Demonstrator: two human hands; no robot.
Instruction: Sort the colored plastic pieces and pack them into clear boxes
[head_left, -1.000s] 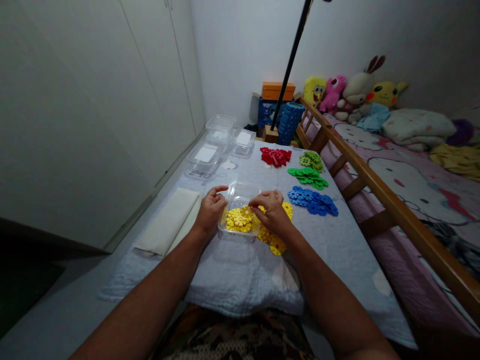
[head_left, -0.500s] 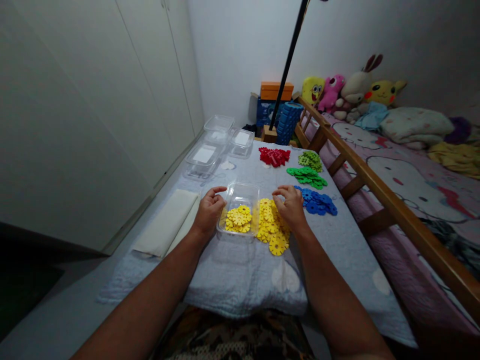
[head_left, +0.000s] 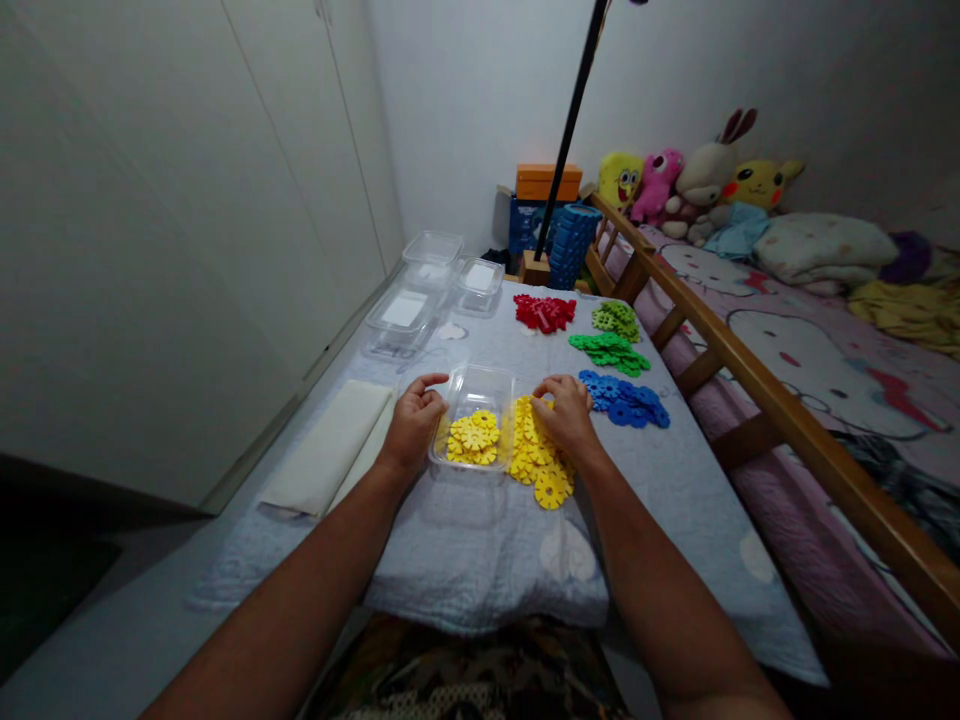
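A clear plastic box (head_left: 480,380) stands open in front of me, with several yellow notched snowflake discs (head_left: 474,438) lying at its near end. My left hand (head_left: 417,418) is closed at the box's left rim, thumb and fingers against its edge. Just right of the box spreads a loose pile of yellow snowflake discs (head_left: 541,465). Over the far part of that pile is my right hand (head_left: 567,408), fingers curled and pinching at a yellow disc; the fingers partly hide it.
Beyond lie piles of blue discs (head_left: 628,402), green discs (head_left: 609,352), light green discs (head_left: 616,320) and red pieces (head_left: 544,313). More clear boxes (head_left: 405,310) stand at the back left. A folded cream cloth (head_left: 330,445) lies left. A wooden bed rail (head_left: 720,365) borders the right side.
My right hand has moved slightly left and its fingers have come down onto the yellow pile. My left hand stays at the box. The whole view has shifted a little.
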